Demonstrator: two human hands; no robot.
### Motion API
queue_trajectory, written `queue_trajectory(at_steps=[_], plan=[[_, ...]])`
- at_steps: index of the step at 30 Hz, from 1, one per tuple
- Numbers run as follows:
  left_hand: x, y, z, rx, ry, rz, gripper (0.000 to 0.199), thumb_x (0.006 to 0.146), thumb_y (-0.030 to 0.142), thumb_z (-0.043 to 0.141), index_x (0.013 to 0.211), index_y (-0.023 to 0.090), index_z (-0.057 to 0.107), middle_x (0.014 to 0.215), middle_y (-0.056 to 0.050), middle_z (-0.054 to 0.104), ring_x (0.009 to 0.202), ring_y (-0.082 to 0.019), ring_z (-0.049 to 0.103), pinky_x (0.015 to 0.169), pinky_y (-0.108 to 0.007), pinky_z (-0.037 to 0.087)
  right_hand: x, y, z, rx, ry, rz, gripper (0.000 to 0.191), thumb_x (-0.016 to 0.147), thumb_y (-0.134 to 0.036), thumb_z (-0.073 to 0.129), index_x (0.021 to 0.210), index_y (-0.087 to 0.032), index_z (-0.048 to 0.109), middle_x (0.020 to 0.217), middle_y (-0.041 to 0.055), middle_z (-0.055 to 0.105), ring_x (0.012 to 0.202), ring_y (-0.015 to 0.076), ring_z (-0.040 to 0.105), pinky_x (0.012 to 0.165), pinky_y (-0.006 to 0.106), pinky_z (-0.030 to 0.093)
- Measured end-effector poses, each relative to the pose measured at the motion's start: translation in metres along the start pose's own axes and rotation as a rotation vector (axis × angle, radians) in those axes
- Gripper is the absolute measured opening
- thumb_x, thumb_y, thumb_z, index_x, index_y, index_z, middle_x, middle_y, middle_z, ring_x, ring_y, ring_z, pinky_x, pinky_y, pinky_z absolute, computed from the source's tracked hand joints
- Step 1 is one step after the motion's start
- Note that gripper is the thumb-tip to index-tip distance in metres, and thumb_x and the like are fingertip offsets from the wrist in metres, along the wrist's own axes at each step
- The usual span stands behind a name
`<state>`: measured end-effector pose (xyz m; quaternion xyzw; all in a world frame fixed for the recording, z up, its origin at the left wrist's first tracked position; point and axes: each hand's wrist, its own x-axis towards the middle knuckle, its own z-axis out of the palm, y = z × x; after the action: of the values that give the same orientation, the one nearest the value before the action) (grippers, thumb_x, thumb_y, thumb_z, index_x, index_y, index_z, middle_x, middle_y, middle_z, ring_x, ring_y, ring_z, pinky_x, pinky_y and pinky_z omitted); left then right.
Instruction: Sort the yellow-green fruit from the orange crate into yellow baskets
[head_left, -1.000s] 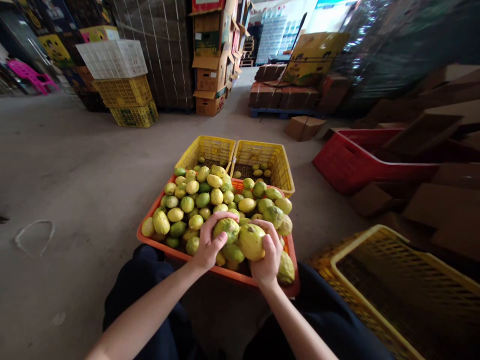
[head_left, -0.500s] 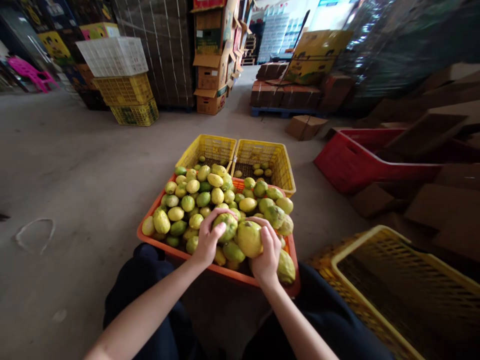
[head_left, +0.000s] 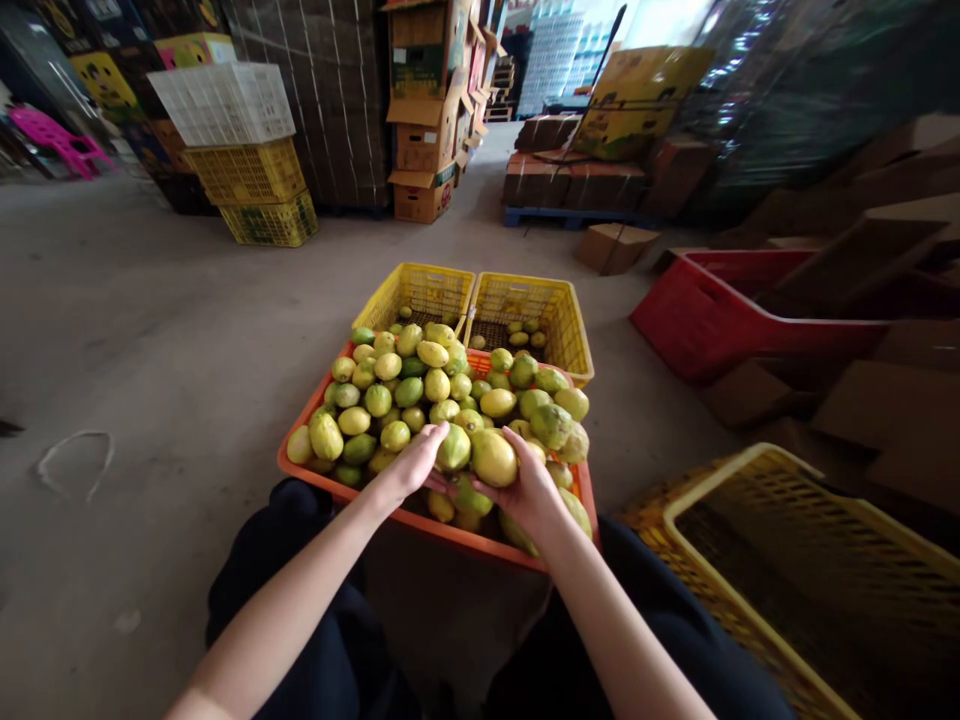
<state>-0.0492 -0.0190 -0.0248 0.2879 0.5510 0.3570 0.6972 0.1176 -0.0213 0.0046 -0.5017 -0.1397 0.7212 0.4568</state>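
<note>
My left hand (head_left: 417, 464) is curled round a green-yellow lemon (head_left: 454, 449), thumb on top and fingers underneath. Right beside it, my right hand (head_left: 527, 488) cups a larger, yellower lemon (head_left: 495, 458) from below and from the right. Both hands are just above the near side of an orange crate (head_left: 301, 480) heaped with green and yellow lemons (head_left: 354, 421). A big knobbly lemon (head_left: 576, 512) lies in the near right corner, partly hidden by my right wrist. The crate's near edge is between my knees.
Beyond the orange crate stand two yellow crates (head_left: 566, 315) with a few lemons on their floors. A larger yellow crate (head_left: 750, 465) is at my right, with a red bin (head_left: 697, 320) and cardboard behind it. Stacked crates (head_left: 251, 170) and boxes (head_left: 420, 150) line the back.
Both hands have turned from gripping over the tops of the lemons to cradling them from beneath. The lemon in my right hand is slightly higher. The view has shifted a little.
</note>
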Motion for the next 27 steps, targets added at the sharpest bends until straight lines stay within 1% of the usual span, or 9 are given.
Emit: queue_trajectory(at_steps=[3, 5, 9, 13, 15, 17, 20, 23, 27], plan=[[0.0, -0.001, -0.001, 0.106, 0.003, 0.038, 0.047, 0.096, 0.065, 0.061, 0.116, 0.022, 0.067, 0.068, -0.001, 0.072, 0.046, -0.018, 0.064, 0.05, -0.029, 0.048, -0.007, -0.004, 0.007, 0.013, 0.112, 0.149, 0.023, 0.098, -0.035, 0.062, 0.117, -0.023, 0.061, 0.077, 0.0016, 0.072, 0.055, 0.0185, 0.067, 0.042, 0.027, 0.059], [0.0, 0.0, -0.002, 0.165, 0.027, 0.05, 0.048, 0.096, 0.068, 0.058, 0.112, 0.022, 0.066, 0.065, -0.001, 0.071, 0.046, -0.019, 0.065, 0.05, -0.03, 0.047, -0.011, -0.006, 0.011, 0.007, 0.113, 0.169, 0.025, 0.101, -0.036, 0.059, 0.12, -0.022, 0.061, 0.076, 0.002, 0.072, 0.052, 0.0177, 0.066, 0.041, 0.026, 0.057], [0.0, 0.0, -0.005, 0.237, 0.055, 0.083, 0.049, 0.092, 0.068, 0.063, 0.112, 0.023, 0.066, 0.063, 0.0, 0.068, 0.045, -0.019, 0.062, 0.053, -0.03, 0.048, -0.012, -0.005, 0.014, -0.041, 0.104, 0.209, 0.021, 0.104, -0.038, 0.054, 0.11, -0.02, 0.062, 0.069, 0.0022, 0.069, 0.045, 0.0158, 0.061, 0.037, 0.024, 0.052], [-0.001, -0.003, -0.01, 0.293, 0.086, 0.169, 0.051, 0.092, 0.062, 0.065, 0.124, 0.023, 0.066, 0.072, 0.0, 0.069, 0.05, -0.018, 0.061, 0.06, -0.031, 0.052, -0.006, 0.002, 0.012, -0.082, 0.072, 0.148, 0.015, 0.098, -0.037, 0.063, 0.099, -0.022, 0.063, 0.066, 0.0023, 0.067, 0.046, 0.0157, 0.06, 0.036, 0.023, 0.048], [0.0, -0.006, -0.011, 0.301, 0.11, 0.189, 0.057, 0.091, 0.058, 0.069, 0.135, 0.022, 0.063, 0.088, -0.005, 0.075, 0.06, -0.021, 0.067, 0.068, -0.035, 0.056, -0.003, 0.006, 0.01, -0.113, 0.053, 0.1, 0.014, 0.093, -0.036, 0.069, 0.095, -0.024, 0.063, 0.067, 0.0022, 0.067, 0.048, 0.0162, 0.06, 0.037, 0.024, 0.048], [0.001, -0.009, -0.012, 0.283, 0.145, 0.242, 0.061, 0.088, 0.053, 0.076, 0.138, 0.023, 0.063, 0.108, -0.011, 0.077, 0.083, -0.028, 0.076, 0.083, -0.039, 0.059, -0.001, 0.008, 0.006, -0.149, 0.018, 0.037, 0.02, 0.085, -0.037, 0.076, 0.093, -0.024, 0.063, 0.069, 0.0013, 0.067, 0.051, 0.0165, 0.061, 0.039, 0.025, 0.049], [0.001, -0.006, -0.012, 0.28, 0.16, 0.409, 0.059, 0.081, 0.045, 0.085, 0.132, 0.024, 0.065, 0.127, -0.013, 0.075, 0.12, -0.031, 0.071, 0.106, -0.042, 0.054, 0.0, 0.005, -0.001, -0.21, -0.079, -0.123, 0.043, 0.068, -0.038, 0.088, 0.103, -0.026, 0.065, 0.082, 0.0002, 0.071, 0.063, 0.018, 0.066, 0.047, 0.026, 0.054], [-0.006, 0.003, -0.012, 0.33, 0.154, 0.526, 0.064, 0.071, 0.039, 0.094, 0.126, 0.022, 0.064, 0.127, -0.013, 0.075, 0.12, -0.031, 0.07, 0.107, -0.045, 0.055, 0.0, 0.0, -0.009, -0.373, -0.125, -0.36, 0.066, 0.057, -0.035, 0.094, 0.117, -0.03, 0.067, 0.094, -0.0007, 0.074, 0.08, 0.0208, 0.071, 0.064, 0.029, 0.06], [-0.017, 0.016, -0.011, 0.405, 0.146, 0.687, 0.065, 0.068, 0.036, 0.096, 0.124, 0.023, 0.065, 0.13, -0.012, 0.073, 0.113, -0.028, 0.071, 0.098, -0.041, 0.061, 0.001, 0.0, -0.013, -0.514, -0.062, -0.635, 0.069, 0.058, -0.038, 0.093, 0.12, -0.031, 0.064, 0.119, 0.0035, 0.071, 0.096, 0.0251, 0.072, 0.077, 0.036, 0.062]])
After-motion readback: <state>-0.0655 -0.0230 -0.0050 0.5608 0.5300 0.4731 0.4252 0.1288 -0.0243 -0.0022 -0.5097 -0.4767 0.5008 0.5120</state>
